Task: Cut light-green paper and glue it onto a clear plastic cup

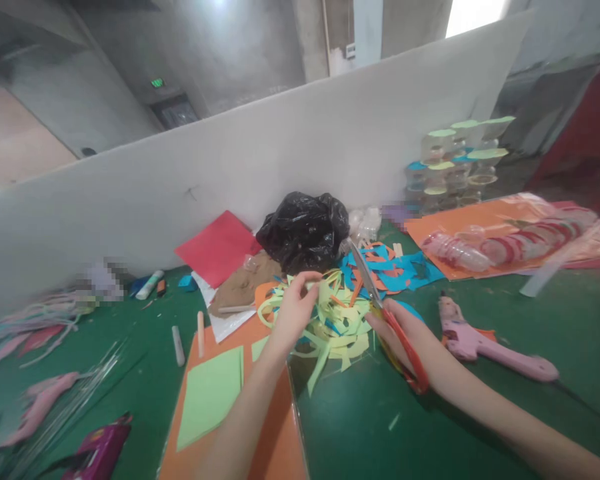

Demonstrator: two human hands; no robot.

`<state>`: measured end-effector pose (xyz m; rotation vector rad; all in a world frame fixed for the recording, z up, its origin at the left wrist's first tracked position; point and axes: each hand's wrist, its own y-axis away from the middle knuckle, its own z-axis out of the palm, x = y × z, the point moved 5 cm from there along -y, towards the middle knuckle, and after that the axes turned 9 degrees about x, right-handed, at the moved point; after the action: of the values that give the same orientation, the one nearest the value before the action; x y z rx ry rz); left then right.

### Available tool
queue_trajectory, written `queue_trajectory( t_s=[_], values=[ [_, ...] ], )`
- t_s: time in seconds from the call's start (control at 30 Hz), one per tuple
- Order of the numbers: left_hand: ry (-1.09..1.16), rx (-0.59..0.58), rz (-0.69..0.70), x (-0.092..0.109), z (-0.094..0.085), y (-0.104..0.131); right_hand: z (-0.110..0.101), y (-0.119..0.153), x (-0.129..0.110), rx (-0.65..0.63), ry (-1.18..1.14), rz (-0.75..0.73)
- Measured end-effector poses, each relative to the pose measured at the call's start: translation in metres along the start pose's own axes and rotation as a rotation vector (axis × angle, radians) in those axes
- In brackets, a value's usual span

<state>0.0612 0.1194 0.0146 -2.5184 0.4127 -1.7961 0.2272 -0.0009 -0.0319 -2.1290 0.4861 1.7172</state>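
My right hand (397,333) is closed round the red handles of a pair of scissors (367,273), whose blades point up and to the left. Beside it, my left hand (300,303) reaches over a heap of light green paper scraps (347,327). The fingers of that hand are bent together; whether they pinch a scrap is too small to tell. Light green paper sheets (213,393) lie on an orange board (275,427) beneath my left forearm. Behind the scraps are blue and orange cut pieces (395,270).
A black plastic bag (307,230) sits against the white partition (300,153). Pink glue guns lie at right (490,347) and left (45,400). Plastic bottles (510,247) rest on orange sheets at the right, with stacked cups (455,163) behind. Red paper (220,247) lies back left.
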Motion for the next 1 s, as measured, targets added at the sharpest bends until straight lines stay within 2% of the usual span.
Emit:
queue_trajectory(
  t_s=[0.07,0.17,0.27,0.37,0.47,0.57,0.7,0.83,1.0],
  values=[
    [0.144,0.040,-0.067,-0.007,-0.005,0.000,-0.001,-0.004,0.005,0.037,0.048,-0.055],
    [0.239,0.101,-0.071,-0.011,-0.008,-0.003,-0.003,-0.009,0.015,0.087,0.057,-0.087],
    [0.193,0.153,-0.022,-0.006,-0.012,-0.005,-0.005,-0.012,0.022,0.128,0.095,-0.126],
    [0.032,0.143,0.041,0.002,-0.014,-0.002,-0.005,-0.015,0.028,0.138,0.165,-0.156],
    [-0.204,0.040,0.082,0.009,-0.013,0.004,-0.005,-0.016,0.035,0.169,0.245,-0.172],
    [-0.402,-0.160,0.135,0.011,-0.006,0.013,-0.004,-0.014,0.036,0.199,0.343,-0.238],
    [-0.631,-0.333,0.211,0.010,0.002,0.027,-0.009,-0.010,0.017,0.242,0.432,-0.427],
    [-0.773,-0.428,0.292,0.008,0.010,0.035,-0.019,-0.008,-0.005,0.270,0.429,-0.577],
    [-0.850,-0.443,0.318,0.002,0.016,0.032,-0.015,-0.002,-0.020,0.082,0.274,-0.620]
  ],
)
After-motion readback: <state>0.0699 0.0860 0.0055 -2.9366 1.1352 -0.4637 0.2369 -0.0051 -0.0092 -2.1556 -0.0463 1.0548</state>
